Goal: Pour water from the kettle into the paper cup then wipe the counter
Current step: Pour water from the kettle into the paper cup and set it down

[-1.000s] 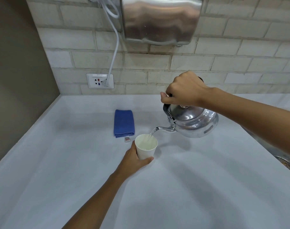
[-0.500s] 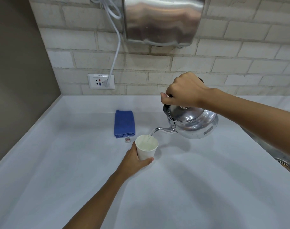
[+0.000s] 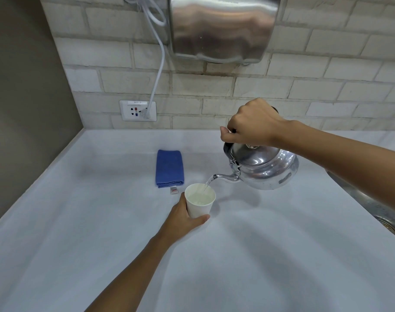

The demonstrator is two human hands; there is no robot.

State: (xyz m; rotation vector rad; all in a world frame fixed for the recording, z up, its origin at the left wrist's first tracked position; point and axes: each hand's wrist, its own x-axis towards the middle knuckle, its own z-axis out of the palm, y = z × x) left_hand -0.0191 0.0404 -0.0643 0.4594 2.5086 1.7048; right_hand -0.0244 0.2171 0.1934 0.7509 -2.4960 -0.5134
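Right hand (image 3: 252, 124) gripping tilted shiny steel kettle (image 3: 266, 167), left hand (image 3: 180, 219) clasping white paper cup (image 3: 200, 202); prolonged pouring risks overflow onto pale surface (image 3: 259, 255).

Counter (image 3: 248, 255) open in front and left. Blue cloth (image 3: 169, 168) lies just behind the cup (image 3: 200, 203). Kettle (image 3: 264, 167) hangs tilted to its right; sink (image 3: 372, 208) bounds the right edge.

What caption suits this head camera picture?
Right hand tilts the kettle, pouring water into a paper cup steadied by the left hand.
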